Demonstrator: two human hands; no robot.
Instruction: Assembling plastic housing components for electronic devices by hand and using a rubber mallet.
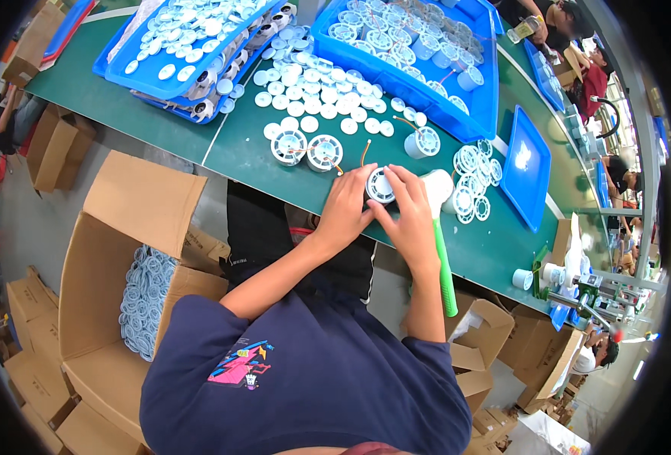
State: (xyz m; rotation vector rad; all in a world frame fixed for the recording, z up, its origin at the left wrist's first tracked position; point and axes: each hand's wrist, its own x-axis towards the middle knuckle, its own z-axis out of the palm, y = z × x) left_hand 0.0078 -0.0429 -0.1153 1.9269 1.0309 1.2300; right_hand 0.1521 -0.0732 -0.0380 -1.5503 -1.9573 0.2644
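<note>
Between both hands, near the table's front edge, is a round white plastic housing (379, 186) with a slotted ring on top. My left hand (344, 208) closes around its left side, and my right hand (405, 216) grips its right side with thumb and fingers. A brown wire sticks up just beyond the left fingers. Beside the right hand lies a mallet (445, 262) with a white head and green handle, its handle reaching over the edge. Two similar housings (325, 153) with wires stand to the left, and another housing (424, 142) stands farther back to the right.
White discs (313, 95) are scattered beyond the hands. Slotted rings (472, 178) pile up at right, beside a flat blue tray (529, 163). A blue bin (396, 80) holds several housings. Stacked blue trays (172, 87) stand at far left. A cardboard box (93, 288) contains pale blue rings.
</note>
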